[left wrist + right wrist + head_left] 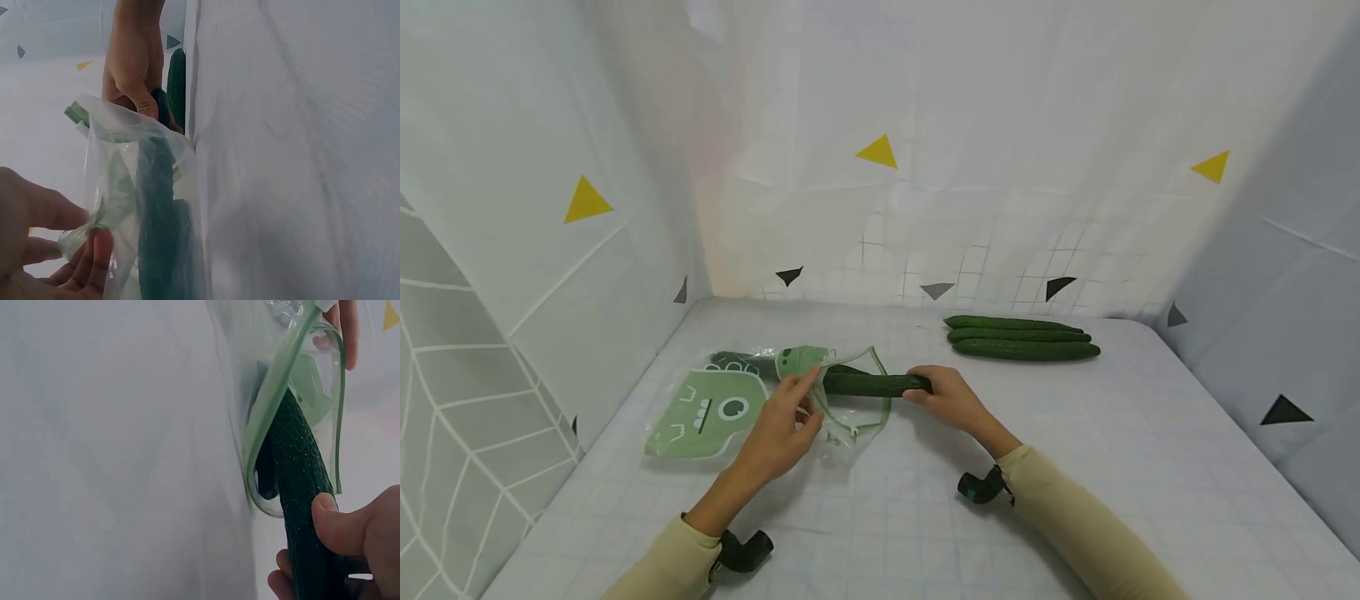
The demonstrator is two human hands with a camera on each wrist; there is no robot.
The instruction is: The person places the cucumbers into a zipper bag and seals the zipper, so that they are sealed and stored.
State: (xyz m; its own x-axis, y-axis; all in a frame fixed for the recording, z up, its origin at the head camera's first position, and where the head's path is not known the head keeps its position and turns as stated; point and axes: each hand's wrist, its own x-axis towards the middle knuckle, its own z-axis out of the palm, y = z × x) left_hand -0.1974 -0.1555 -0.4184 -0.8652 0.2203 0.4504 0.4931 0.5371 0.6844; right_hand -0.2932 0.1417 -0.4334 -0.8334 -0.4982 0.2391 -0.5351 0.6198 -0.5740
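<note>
A clear zip bag (715,417) with a green monster print lies on the left part of the table, its green-edged mouth open to the right. My left hand (786,429) pinches the bag's film near the mouth, as the left wrist view also shows. In my right hand (953,402) is a cucumber (300,456), gripped near its right end between thumb and fingers. Its other end reaches through the mouth into the bag. Another cucumber (267,472) lies inside, beside and partly behind the held one.
Three cucumbers (1026,350) lie side by side at the back right of the white table (1075,433). White sheets with yellow and dark triangles form walls (1000,108) at the back and both sides. A dark wrist camera (747,552) sticks out from each sleeve.
</note>
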